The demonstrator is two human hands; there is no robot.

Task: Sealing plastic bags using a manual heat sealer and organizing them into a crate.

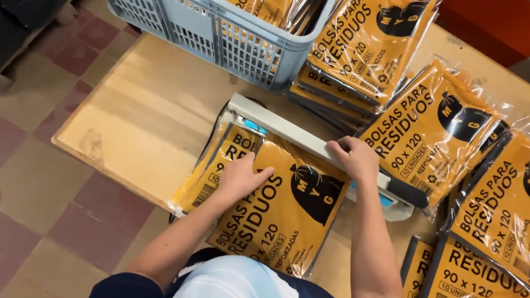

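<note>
Nearest the camera, an orange packet (284,218) of folded bags in clear wrap lies on the wooden table (147,113), its near end hanging toward the person's lap and its far end tucked under the arm of a heat sealer (316,148). The left hand (241,177) rests flat on the packet, fingers spread and open, pinning it down rather than gripping it. Just beyond, the right hand (355,158) lies palm-down on the sealer's pale bar, fingers curved loosely over it, pressing on top. To the right, more orange packets (508,215) lie overlapping on the table. Farther back a stack of packets (367,43) leans against a grey plastic crate (224,33) that holds more of them.
</note>
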